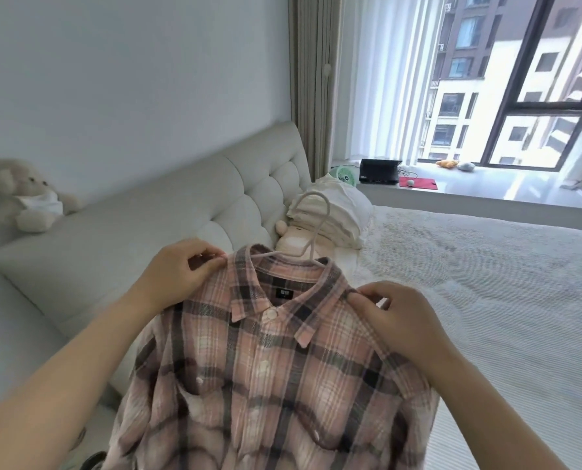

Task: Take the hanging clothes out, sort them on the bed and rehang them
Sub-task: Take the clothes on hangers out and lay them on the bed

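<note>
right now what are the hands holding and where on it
Both hold the pink plaid shirt on its hanger: left hand pinches the left shoulder, right hand the right shoulder.

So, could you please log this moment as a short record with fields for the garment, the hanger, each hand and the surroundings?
garment: pink plaid shirt, top button fastened, held over the bed
hanger: white hanger inside the collar, hook up
left hand: left hand pinches the shirt's left shoulder
right hand: right hand pinches the right shoulder
surroundings: teddy bear on the headboard; stacked pillows
</note>
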